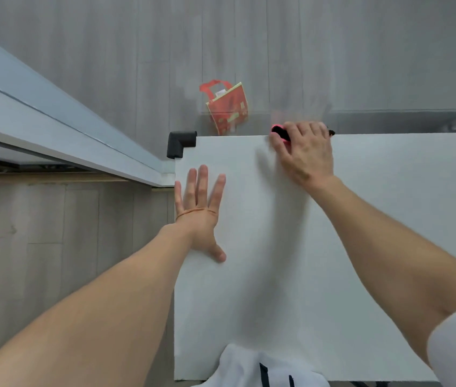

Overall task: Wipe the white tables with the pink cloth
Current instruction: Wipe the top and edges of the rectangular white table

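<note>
Right hand (303,152) gripping pink cloth (279,133) on white table (374,219), left hand (199,216) flat, red bag (228,110) behind

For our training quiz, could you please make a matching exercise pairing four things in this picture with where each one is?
1 left hand
2 right hand
3 black corner guard
4 red bag

A on the floor beyond the table
B holding the pink cloth at the far edge
C flat on the table near its left edge
D on the table's far left corner

Pairs: 1-C, 2-B, 3-D, 4-A
</note>
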The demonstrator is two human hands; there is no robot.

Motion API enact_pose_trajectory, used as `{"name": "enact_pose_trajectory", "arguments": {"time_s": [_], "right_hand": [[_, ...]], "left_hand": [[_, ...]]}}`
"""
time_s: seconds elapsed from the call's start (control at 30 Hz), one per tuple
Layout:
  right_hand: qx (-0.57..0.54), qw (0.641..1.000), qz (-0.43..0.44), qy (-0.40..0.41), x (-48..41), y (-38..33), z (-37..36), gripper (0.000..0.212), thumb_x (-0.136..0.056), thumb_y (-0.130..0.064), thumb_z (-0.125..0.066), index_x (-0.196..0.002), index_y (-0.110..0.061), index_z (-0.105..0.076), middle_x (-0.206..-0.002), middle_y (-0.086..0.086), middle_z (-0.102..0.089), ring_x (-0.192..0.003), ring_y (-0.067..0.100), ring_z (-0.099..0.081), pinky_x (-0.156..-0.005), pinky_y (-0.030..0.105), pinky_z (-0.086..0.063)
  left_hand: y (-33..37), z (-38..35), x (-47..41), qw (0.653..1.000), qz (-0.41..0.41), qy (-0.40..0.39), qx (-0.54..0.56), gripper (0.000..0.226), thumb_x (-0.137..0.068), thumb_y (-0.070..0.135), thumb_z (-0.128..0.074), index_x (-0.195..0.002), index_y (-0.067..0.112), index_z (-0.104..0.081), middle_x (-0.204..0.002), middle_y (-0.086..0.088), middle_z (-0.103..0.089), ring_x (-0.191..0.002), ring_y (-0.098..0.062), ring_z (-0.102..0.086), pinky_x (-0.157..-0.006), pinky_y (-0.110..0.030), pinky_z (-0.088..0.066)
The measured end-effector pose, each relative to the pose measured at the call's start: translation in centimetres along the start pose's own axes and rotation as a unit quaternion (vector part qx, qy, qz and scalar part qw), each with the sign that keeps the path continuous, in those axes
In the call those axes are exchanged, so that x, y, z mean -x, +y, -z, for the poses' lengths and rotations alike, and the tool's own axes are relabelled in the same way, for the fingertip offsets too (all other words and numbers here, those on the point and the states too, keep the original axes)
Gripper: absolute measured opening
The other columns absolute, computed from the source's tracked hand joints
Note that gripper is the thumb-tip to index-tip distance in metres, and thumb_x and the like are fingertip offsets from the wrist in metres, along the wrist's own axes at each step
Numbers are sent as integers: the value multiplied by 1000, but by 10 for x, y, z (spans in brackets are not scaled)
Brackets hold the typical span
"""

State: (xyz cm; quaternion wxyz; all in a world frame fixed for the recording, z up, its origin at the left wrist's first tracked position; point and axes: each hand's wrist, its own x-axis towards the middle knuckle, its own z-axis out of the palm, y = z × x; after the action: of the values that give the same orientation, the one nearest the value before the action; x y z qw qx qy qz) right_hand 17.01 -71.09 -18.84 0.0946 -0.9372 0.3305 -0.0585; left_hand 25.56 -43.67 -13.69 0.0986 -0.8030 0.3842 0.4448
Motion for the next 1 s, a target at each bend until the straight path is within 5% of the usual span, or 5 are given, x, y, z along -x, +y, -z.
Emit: {"name": "enact_pose_trajectory", "arguments": {"time_s": [0.2, 0.33, 0.53, 0.7, 1.0], "right_hand": [[-101, 989, 105, 37, -9, -159, -48, 30, -108, -36, -51, -101, -19, -74, -89, 9, -71, -87, 36, -63, -88, 48, -43], [-82, 981, 170, 53, -7, -92, -38, 33, -112, -40, -49, -124, -18, -71, -100, 6, -70, -99, 34, -62, -98, 45, -45], [-26, 996, -32, 80, 7, -25, -22, 39, -109, -49, -49, -119, -19, -72, -109, 12, -66, -111, 38, -56, -115, 54, -38], [-122, 989, 79, 21, -2, -165, -42, 39, -106, -50, -53, -110, -17, -74, -99, 13, -69, -100, 37, -61, -101, 51, -42], [-127, 980, -106, 108, -4, -75, -17, 30, -97, -42, -61, -87, -14, -61, -79, 11, -60, -85, 36, -56, -100, 49, -44]], "left_hand": [[5, 4, -1, 998, 30, -33, -33, 187, -49, 80, -93, -142, 22, 58, -143, -23, 67, -134, -44, 64, -115, -75, 30], [3, 3, 1, 1000, 14, -11, -7, 191, -45, 78, -97, -149, 26, 54, -147, -18, 68, -136, -40, 64, -117, -72, 28], [0, 2, 1, 1000, 0, -14, 3, 188, -48, 74, -98, -149, 28, 54, -145, -14, 69, -136, -38, 65, -119, -72, 27], [4, 3, -1, 997, 39, -40, -44, 184, -50, 88, -87, -134, 21, 62, -143, -23, 67, -133, -43, 66, -117, -74, 28], [1, 4, 4, 1000, 2, -14, 7, 188, -49, 74, -98, -148, 30, 55, -145, -13, 70, -136, -37, 65, -119, -72, 26]]}}
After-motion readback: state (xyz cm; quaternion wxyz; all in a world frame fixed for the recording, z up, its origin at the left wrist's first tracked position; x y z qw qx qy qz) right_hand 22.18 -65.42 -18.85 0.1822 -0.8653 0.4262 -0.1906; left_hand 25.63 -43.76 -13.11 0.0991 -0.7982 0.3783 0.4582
